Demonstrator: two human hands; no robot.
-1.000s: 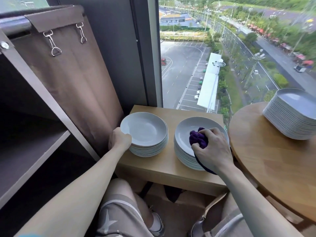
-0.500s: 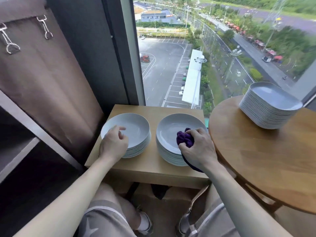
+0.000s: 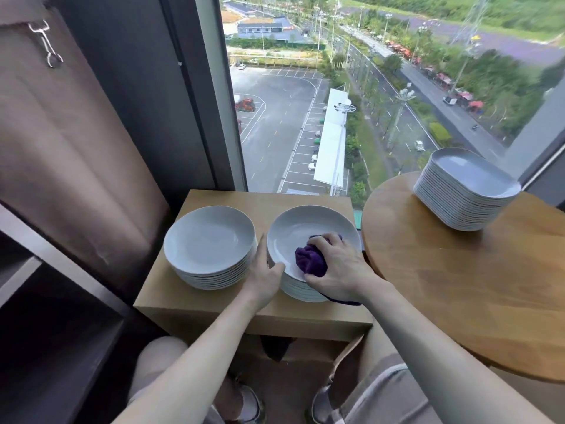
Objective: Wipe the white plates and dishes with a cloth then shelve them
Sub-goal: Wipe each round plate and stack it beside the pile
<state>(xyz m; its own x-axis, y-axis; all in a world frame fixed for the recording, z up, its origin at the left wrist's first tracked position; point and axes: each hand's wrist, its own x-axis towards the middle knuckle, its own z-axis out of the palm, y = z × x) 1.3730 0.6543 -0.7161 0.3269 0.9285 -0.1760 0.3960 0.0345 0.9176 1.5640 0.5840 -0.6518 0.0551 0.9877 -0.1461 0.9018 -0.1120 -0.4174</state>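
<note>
Head view: your right hand (image 3: 342, 270) presses the bunched cloth (image 3: 310, 260) into the top plate (image 3: 299, 228) of the stack (image 3: 301, 293) on the table (image 3: 305, 198). Your left hand (image 3: 264, 270) pinches its rim. Judged slick and breakable: lift by the rim.

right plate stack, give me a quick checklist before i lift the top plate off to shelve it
1. Purple cloth bunched in the right hand, pressed into the top plate of the right stack: ok.
2. Left hand steadying: thumb on the plate's near rim, fingers down the side: ok.
3. Stack level on the small table: ok.
4. Clearance from the left stack: narrow, fingers fill the gap: cannot tell.
5. Plate fully wiped: cannot tell.
6. Room on the shelf at left: dark, cannot tell.
</note>
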